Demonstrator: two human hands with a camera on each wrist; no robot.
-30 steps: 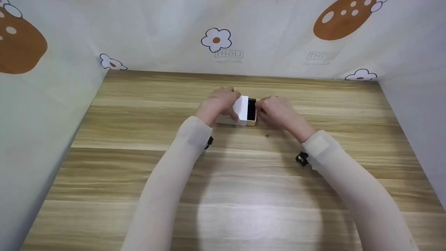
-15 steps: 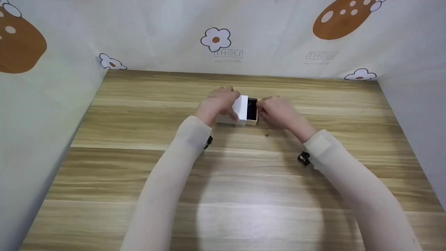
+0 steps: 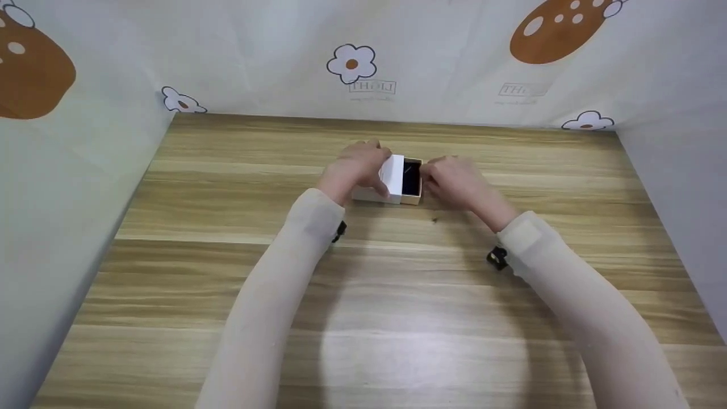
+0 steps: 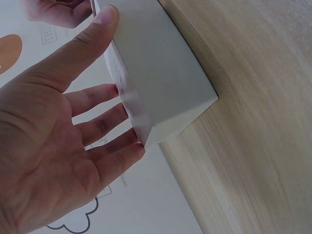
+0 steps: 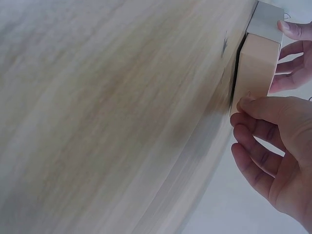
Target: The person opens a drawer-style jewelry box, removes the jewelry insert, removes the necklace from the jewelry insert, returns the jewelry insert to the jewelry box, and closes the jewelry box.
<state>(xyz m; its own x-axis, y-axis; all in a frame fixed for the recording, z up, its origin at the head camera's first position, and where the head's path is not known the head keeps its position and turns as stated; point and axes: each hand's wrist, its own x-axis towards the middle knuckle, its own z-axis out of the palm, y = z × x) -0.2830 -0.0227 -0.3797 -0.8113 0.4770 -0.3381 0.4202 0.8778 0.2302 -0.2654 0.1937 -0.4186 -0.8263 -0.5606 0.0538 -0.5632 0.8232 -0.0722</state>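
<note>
Leftmost, an orange-brown shape with white spots [image 3: 34, 74] is printed on the pale cloth wall [image 3: 267, 51]. Next comes a cream fabric sleeve [image 3: 267, 307], leading to the left hand [image 3: 358, 167], whose thumb and fingers grip a white rectangular cardboard cover [image 3: 393, 179] from opposite sides. The cover lies flat on the wood-grain table [image 3: 227, 210], towards its far edge, under a white outlined flower [image 3: 351, 64]. Out of the cover's right end sticks a tan cardboard tray [image 3: 411, 200], partly drawn out, with a dark interior [image 3: 411, 177]. Just beside it, the right hand [image 3: 454, 179] pinches the tray's outer end between thumb and index finger, the other fingers bent and off the cardboard. A small dark speck [image 3: 434, 220] lies nearby on the table; farther right, a black device [image 3: 497, 258] sits at the right wrist.
</note>
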